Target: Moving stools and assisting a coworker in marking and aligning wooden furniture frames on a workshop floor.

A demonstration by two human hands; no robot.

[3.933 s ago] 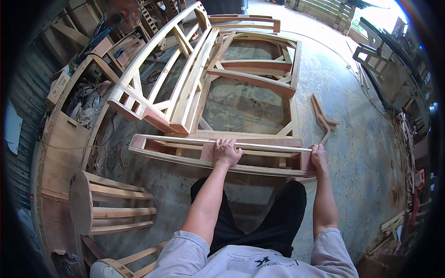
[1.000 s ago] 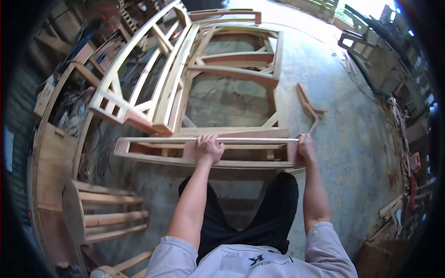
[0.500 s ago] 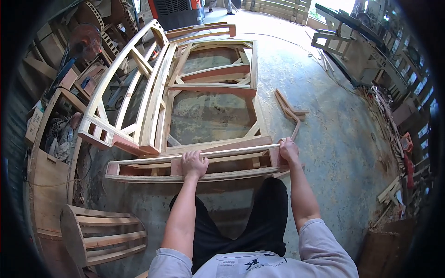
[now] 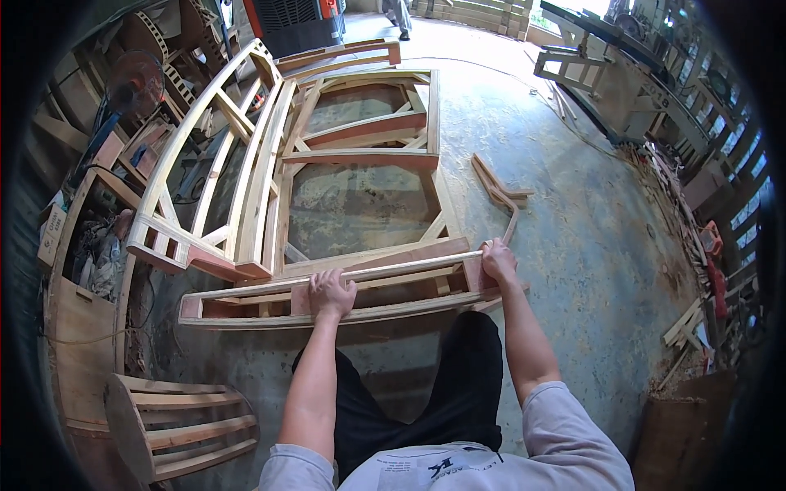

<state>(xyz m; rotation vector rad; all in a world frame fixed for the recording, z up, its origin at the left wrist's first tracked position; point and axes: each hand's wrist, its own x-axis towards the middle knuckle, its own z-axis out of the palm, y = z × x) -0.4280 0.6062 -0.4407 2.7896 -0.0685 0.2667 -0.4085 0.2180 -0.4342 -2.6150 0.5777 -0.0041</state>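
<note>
1. Head view, left hand [image 4: 330,293]: it lies palm down on a long thin wooden strip [image 4: 401,268], fingers spread flat over it and pressing it onto the low wooden frame [image 4: 246,309] beneath. No closed grip here; it is an open, flat press near the strip's middle.

2. Head view, right hand [image 4: 498,260]: its fingers curl around the strip's far right end, pinching the end against the corner of the frame.

3. Where the strip is: it runs from left of the left hand across to the right hand, along the top of the frame's rear rail, touching it as far as can be seen.

4. Around the hands: just beyond them a larger open frame [image 4: 360,155] lies flat on the concrete floor [image 4: 589,245]. Up and left of the left hand a curved slatted frame [image 4: 205,172] leans on it. A bent offcut [image 4: 499,192] lies on the floor beyond the right hand. A small slatted piece [image 4: 180,425] stands down and left of the left forearm.

5. Doing this well, as I judge it: keep the left palm's weight even so the strip does not bow, and set the right end flush with the corner before pressing anywhere else.
</note>
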